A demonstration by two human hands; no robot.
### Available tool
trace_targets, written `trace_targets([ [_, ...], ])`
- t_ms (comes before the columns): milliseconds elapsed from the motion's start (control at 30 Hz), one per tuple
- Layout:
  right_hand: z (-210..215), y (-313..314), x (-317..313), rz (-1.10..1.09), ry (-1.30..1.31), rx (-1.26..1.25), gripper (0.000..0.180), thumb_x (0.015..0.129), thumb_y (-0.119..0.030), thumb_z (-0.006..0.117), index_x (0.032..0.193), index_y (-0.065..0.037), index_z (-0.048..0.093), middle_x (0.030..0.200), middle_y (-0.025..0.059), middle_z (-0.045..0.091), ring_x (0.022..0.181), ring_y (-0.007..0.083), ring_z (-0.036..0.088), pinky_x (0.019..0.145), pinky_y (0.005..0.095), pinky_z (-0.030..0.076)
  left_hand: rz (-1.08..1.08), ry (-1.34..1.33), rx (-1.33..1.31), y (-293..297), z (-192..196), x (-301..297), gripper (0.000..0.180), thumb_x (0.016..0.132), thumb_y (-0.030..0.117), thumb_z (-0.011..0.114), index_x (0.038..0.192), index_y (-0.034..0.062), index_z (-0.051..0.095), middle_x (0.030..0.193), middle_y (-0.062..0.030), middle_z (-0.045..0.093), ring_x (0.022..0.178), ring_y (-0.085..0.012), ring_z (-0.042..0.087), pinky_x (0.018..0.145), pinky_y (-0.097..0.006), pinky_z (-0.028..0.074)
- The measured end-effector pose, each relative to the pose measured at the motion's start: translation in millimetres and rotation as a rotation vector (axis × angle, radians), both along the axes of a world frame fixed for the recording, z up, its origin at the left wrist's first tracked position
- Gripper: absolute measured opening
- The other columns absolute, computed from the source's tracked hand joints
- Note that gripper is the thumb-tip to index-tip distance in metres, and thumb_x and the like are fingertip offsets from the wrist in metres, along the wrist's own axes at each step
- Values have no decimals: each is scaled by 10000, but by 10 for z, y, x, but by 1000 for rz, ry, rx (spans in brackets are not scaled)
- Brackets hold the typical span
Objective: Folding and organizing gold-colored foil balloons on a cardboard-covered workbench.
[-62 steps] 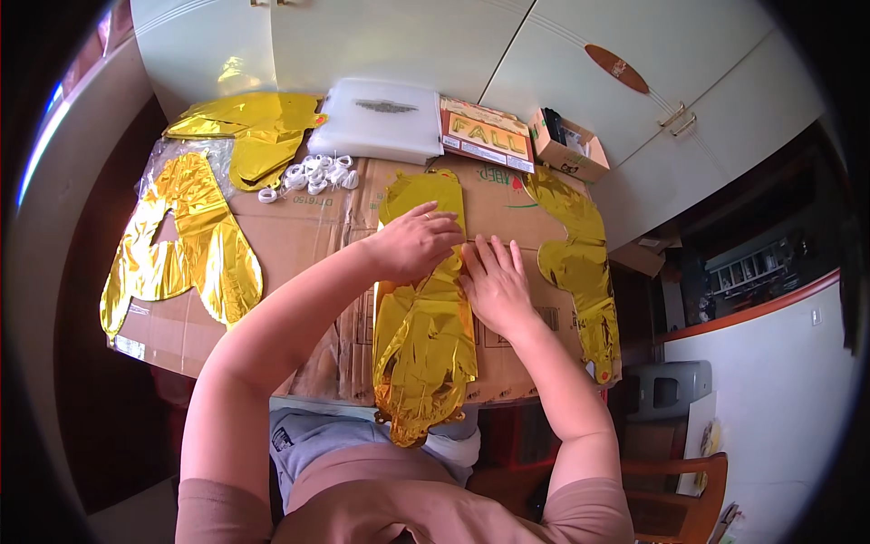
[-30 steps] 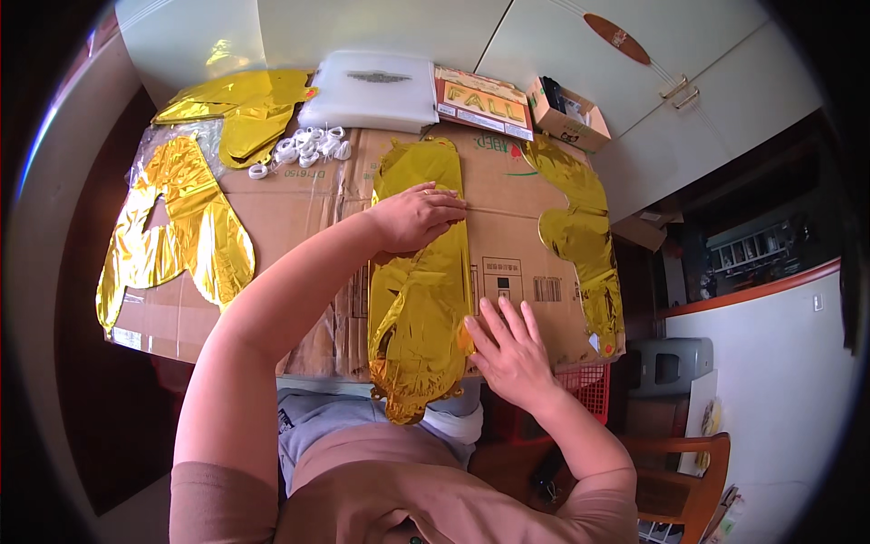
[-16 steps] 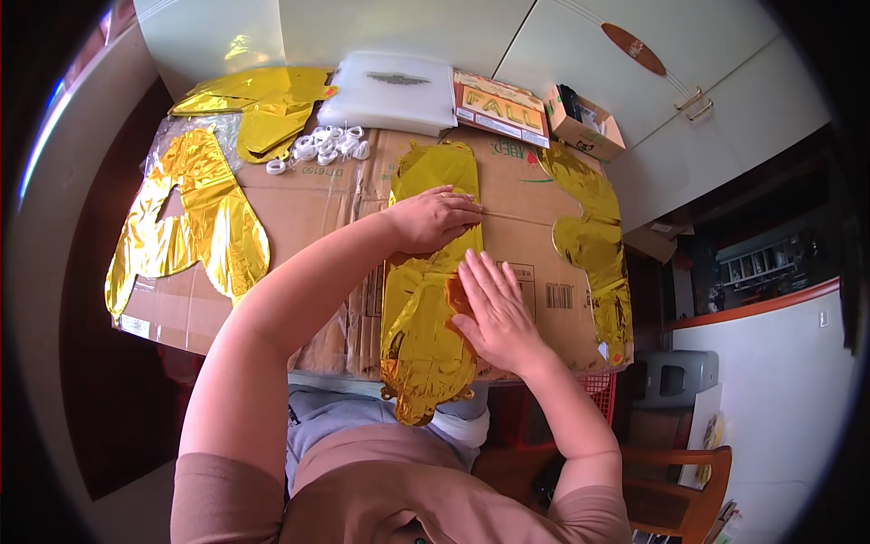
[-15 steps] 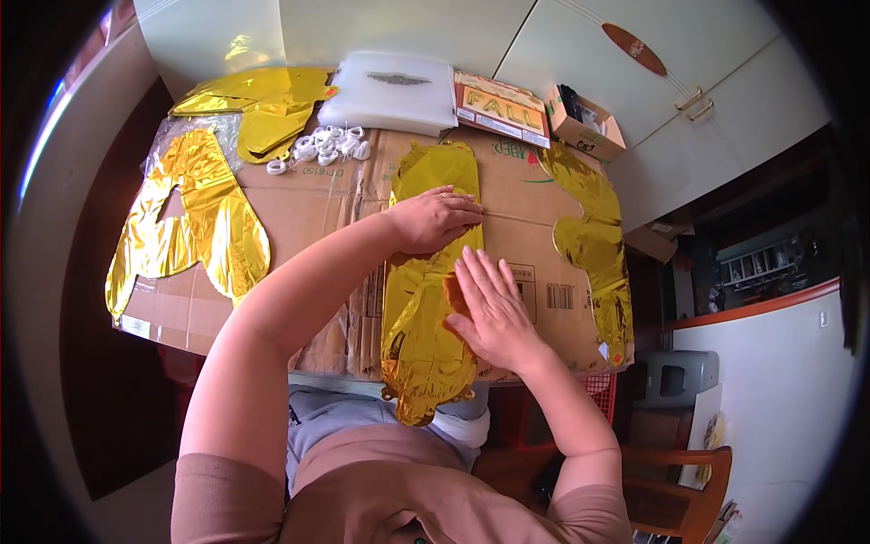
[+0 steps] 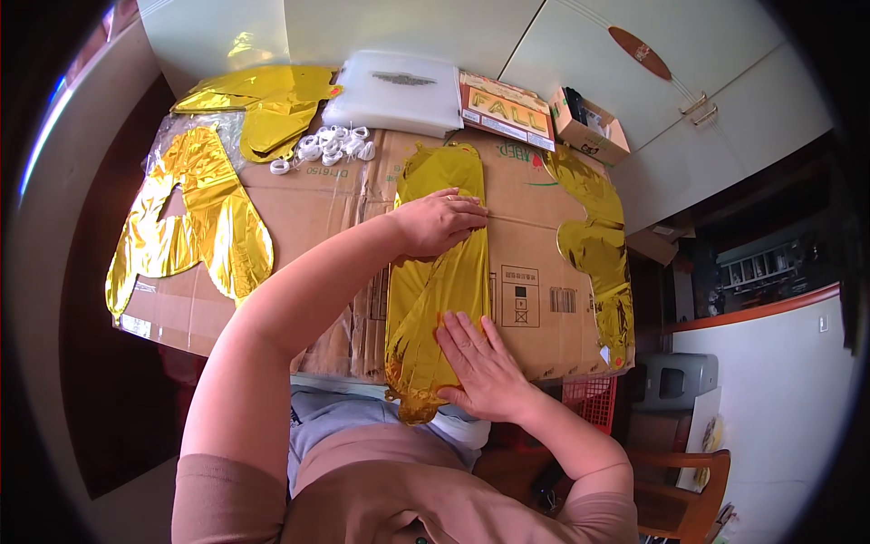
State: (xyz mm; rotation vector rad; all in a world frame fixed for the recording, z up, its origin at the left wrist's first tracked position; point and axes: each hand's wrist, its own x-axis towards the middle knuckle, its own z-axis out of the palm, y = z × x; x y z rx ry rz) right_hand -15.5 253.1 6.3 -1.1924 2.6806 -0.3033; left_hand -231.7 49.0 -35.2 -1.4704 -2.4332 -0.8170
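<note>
A long gold foil balloon [image 5: 426, 304], flat and uninflated, lies lengthwise in front of me, its near end hanging past the table's front edge. Across its upper half rests my left hand [image 5: 439, 223], fingers laid over the foil toward its right edge and slightly bent. My right hand [image 5: 485, 363] lies flat on the lower right part, fingers stretched out and holding nothing. Under the balloon is a flattened cardboard sheet [image 5: 530, 240]. To the left is a gold foil balloon shaped like an A [image 5: 217, 218]; a curvy gold foil balloon [image 5: 594, 240] lies along the right edge.
Folded gold foil [image 5: 263, 95] lies at the far left, near several small white ribbon rolls [image 5: 331, 145]. Along the back are a translucent plastic pack [image 5: 394, 91], a printed flat box [image 5: 507, 109] and a small open carton [image 5: 589, 127]. A wooden chair [image 5: 693, 494] stands at the lower right.
My right hand has slid down along the balloon toward me, and the foil there looks smoother. My left hand stays in nearly the same place on the balloon.
</note>
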Motion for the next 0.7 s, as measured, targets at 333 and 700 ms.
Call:
trace_targets([
  [333,39,-78,-784,-139,192,-110,830,1009,-524,466,1557,49,222,1641,261,170,1529,385,182,1235,541,112,17,10,-58,18,51,-8,381,993,212,545,1348,91,610,1435,-70,579,1391,-262,474,1182,-474,332],
  [700,-130,-89,-370,-109,147,7,869,974,-568,502,1563,19,248,1637,267,169,1535,388,154,1228,559,113,-1,0,-39,-7,6,-7,372,997,211,545,1342,93,617,1445,-68,569,1393,-256,472,1187,-461,329],
])
